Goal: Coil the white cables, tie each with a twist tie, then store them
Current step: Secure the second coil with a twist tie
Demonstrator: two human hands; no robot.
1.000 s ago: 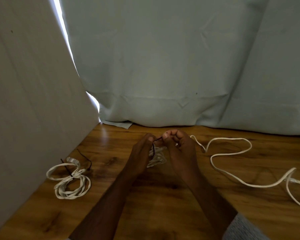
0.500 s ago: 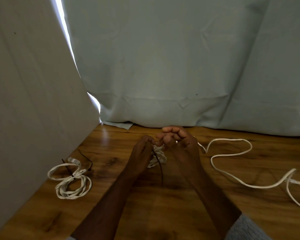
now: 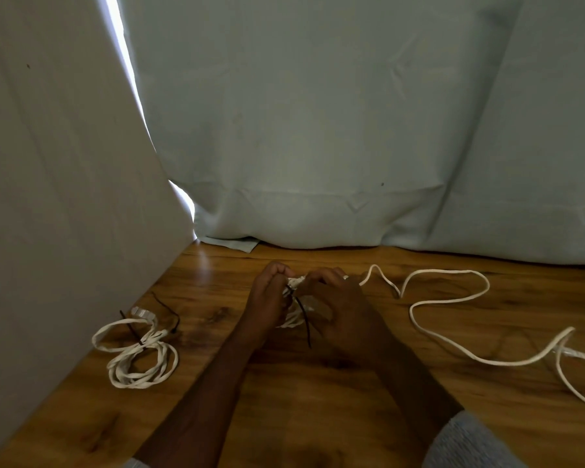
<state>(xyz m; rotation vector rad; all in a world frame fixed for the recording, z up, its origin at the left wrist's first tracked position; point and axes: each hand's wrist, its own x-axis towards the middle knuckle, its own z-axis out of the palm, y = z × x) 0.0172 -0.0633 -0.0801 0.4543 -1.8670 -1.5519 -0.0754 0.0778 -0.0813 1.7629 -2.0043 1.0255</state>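
Since a moment ago the right hand has dropped onto the small white coil, which both hands grip above the bench. The left hand pinches the dark twist tie, whose tail dangles below the coil, so tying looks underway. Left of that coil lies a tied bundle; right of it, a loose cable.

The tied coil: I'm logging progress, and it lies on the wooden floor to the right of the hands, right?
Not quite: the head view shows the tied coil on the wooden floor to the left of the hands; the uncoiled cable lies to their right.
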